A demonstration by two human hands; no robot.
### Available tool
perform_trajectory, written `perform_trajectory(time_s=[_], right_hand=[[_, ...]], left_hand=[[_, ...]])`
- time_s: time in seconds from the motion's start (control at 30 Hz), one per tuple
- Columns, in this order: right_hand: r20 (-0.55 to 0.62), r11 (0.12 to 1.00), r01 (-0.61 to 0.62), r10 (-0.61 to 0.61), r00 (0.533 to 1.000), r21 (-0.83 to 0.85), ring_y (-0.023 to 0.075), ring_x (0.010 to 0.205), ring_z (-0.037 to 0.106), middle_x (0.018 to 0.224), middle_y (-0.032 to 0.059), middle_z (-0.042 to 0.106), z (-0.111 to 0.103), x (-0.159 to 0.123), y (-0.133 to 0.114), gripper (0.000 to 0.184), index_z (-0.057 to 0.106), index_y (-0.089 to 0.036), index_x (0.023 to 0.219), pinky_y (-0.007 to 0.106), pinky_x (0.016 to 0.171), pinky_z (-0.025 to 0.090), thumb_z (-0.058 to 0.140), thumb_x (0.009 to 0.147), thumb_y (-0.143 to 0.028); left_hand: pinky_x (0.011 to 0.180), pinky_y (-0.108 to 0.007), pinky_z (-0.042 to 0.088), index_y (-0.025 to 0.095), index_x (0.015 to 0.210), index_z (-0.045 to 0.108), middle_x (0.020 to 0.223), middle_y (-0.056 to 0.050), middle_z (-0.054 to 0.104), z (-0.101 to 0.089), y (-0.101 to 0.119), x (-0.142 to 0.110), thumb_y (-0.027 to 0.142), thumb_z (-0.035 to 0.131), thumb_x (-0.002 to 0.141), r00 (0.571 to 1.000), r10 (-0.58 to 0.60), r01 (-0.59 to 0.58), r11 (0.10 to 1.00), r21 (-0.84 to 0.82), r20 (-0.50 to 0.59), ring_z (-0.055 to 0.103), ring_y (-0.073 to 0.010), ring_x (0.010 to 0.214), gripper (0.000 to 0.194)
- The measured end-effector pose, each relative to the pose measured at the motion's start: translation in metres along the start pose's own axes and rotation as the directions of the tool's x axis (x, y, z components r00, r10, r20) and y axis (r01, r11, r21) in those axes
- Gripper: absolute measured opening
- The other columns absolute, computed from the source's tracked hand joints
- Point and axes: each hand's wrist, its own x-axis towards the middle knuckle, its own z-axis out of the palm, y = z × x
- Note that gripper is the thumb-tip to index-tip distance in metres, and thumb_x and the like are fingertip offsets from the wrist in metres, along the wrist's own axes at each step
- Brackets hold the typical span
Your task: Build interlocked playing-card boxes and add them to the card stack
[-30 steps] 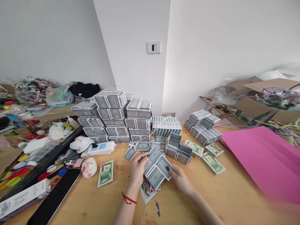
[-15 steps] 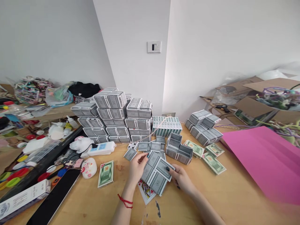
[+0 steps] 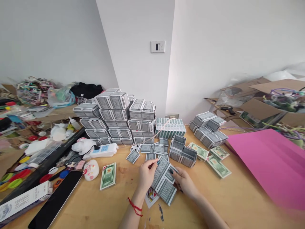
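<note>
The grey-backed playing-card assembly (image 3: 165,183) lies between my two hands, over the bench (image 3: 114,206), and neither hand is nearer: my left hand (image 3: 146,174) is clamped in a pinch on its far left edge, and my right hand (image 3: 185,183) is clamped on its right edge, one dark-nailed fingertip on the upper face. Its outline is stepped, so I record no single long axis, though the cards along its left side run from far right to near left. A face-up court card (image 3: 152,197) shows beyond its near left edge; contact between them cannot be determined.
</note>
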Motion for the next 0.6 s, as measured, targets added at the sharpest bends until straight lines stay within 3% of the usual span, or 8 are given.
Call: perform_trajectory(time_s=[0.2, 0.33, 0.6], right_hand=[[0.010, 1.000, 0.018, -0.018, 1.000, -0.025, 0.0042, 0.033, 0.027, 0.046, -0.0101, 0.032, -0.004, 0.001, 0.001, 0.049, 0.042, -0.020, 0.066, 0.019, 0.033, 0.020, 0.053, 0.066, -0.067], [-0.005, 0.998, 0.029, -0.029, 1.000, -0.055, 0.0041, 0.032, 0.028, 0.045, -0.0097, 0.036, -0.009, 0.003, 0.004, 0.048, 0.039, -0.020, 0.062, 0.019, 0.033, 0.019, 0.054, 0.066, -0.066], [-0.115, 0.997, 0.074, -0.074, 0.991, 0.000, 0.0055, 0.040, 0.026, 0.047, -0.0089, 0.030, -0.010, 0.004, 0.004, 0.048, 0.039, -0.020, 0.058, 0.020, 0.040, 0.019, 0.059, 0.065, -0.062]], left_hand=[[0.073, -0.029, 0.046, 0.018, 0.079, 0.073, 0.085, -0.007, 0.072, -0.008, 0.006, 0.004, 0.026, 0.063, 0.068, 0.994, -0.096, 0.101, 0.991, -0.087, 0.058, 0.063, -0.0224, 0.081, 0.017], [0.055, -0.023, 0.043, 0.015, 0.074, 0.071, 0.065, -0.003, 0.068, -0.019, 0.012, 0.006, 0.032, 0.065, 0.066, 0.953, -0.246, 0.281, 0.937, -0.209, 0.178, 0.059, -0.0159, 0.060, 0.019], [0.053, -0.023, 0.046, 0.014, 0.090, 0.070, 0.074, -0.008, 0.070, -0.027, 0.021, 0.003, 0.029, 0.071, 0.063, 0.872, -0.352, 0.454, 0.839, -0.298, 0.339, 0.059, -0.0135, 0.057, 0.031]])
